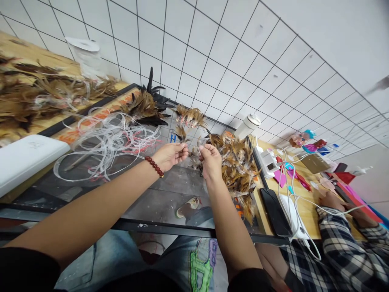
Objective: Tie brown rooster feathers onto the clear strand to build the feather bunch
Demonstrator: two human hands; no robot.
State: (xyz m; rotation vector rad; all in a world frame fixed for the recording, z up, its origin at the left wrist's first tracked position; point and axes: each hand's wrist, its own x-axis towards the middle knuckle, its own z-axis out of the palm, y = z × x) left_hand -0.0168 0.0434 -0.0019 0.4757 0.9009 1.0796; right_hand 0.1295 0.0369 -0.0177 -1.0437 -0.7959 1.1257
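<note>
My left hand (pixel 172 156), with a red bead bracelet at the wrist, is pinched closed over the dark glass tabletop; a small brown feather (pixel 181 133) shows just beyond its fingertips. My right hand (pixel 210 161) is closed in a pinch on a small greyish feather (pixel 198 147). A gap separates the two hands. Right beside my right hand lies a large pile of brown feathers (pixel 237 162). Beyond the hands sits a small feather bunch (pixel 191 117) with pinkish ties. Tangled clear plastic strips (pixel 106 138) lie left of my left hand.
Black and brown feathers (pixel 148 106) stand behind the strips. A white box (pixel 28 158) is at the left. A white cup (pixel 248 125), a black phone (pixel 275 211) and cables lie rightward. A co-worker's plaid sleeve (pixel 337 231) is at the far right.
</note>
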